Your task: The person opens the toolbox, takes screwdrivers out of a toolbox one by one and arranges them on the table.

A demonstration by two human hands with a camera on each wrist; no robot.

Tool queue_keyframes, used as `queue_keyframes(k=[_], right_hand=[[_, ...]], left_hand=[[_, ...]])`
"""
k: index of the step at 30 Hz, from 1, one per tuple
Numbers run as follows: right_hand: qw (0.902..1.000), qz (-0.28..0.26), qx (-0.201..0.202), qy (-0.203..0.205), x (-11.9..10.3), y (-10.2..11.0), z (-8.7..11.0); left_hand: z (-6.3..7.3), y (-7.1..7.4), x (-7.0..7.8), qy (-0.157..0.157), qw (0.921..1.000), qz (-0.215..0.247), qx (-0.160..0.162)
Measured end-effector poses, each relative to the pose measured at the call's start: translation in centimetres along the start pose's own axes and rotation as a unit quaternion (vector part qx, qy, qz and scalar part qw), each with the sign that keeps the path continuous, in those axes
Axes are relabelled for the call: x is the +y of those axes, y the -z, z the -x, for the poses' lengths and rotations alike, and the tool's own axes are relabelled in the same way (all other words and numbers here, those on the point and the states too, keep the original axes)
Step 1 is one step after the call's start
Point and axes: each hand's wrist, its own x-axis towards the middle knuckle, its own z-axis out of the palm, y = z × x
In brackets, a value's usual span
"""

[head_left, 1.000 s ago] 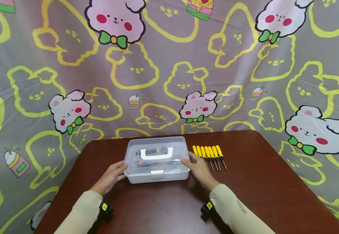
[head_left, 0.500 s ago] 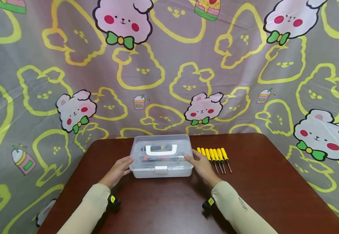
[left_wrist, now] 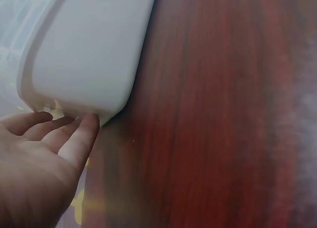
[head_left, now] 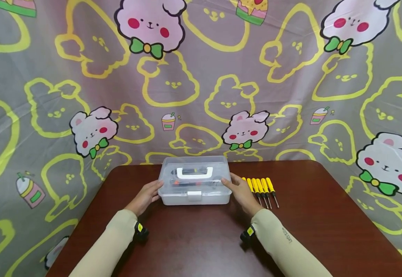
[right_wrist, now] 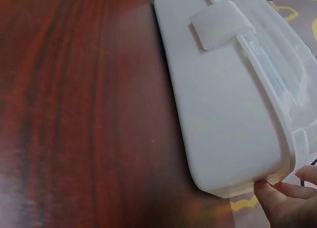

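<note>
A toolbox [head_left: 209, 199] with a clear lid and whitish base sits toward the back of the table. On its lid is a white carry handle [head_left: 195, 175]; a white latch [right_wrist: 220, 25] lies flat against the front. My left hand [head_left: 146, 197] holds the left end, thumb at the lid's edge. In the left wrist view, its fingertips touch the end wall below the rim. My right hand [head_left: 244, 195] grips the opposite end, thumb over the lid's edge, fingers [right_wrist: 270, 196] against the wall. Orange and dark items show blurred through the lid.
Several yellow-handled screwdrivers [head_left: 264, 186] lie side by side just right of my right hand, which partly hides them. The dark red-brown table [head_left: 201, 238] ends at a cartoon-print cloth [head_left: 194, 96] hanging behind it.
The toolbox has slid away from me toward the table's back edge, with both hands still on its ends. The head view has shifted slightly. The screwdrivers lie as before.
</note>
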Motion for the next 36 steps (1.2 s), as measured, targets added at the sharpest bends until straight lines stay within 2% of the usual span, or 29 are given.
queue_keyframes(k=[6,11,16,24,36], right_hand=[[0.9999,-0.002,-0.014,0.005,-0.2,0.2,-1.1],[0.9999,0.012,0.0,0.001,-0.3,0.5,-2.0],[0.9997,0.022,-0.003,0.006,-0.3,0.6,-2.9],[0.9984,0.045,-0.034,0.008,-0.2,1.1,-4.1],[0.9987,0.041,-0.027,0.018,0.6,0.4,-5.7]], left_hand=[[-1.1,-0.1,0.3,-0.002,0.9999,0.005,0.01],[-2.1,-0.5,0.6,0.002,0.9998,0.012,0.015],[-2.9,-0.7,0.6,0.008,0.9997,0.017,0.018],[-4.3,-0.1,0.4,0.02,0.9996,0.013,0.018],[-5.5,0.4,0.6,0.021,0.9994,0.001,0.028]])
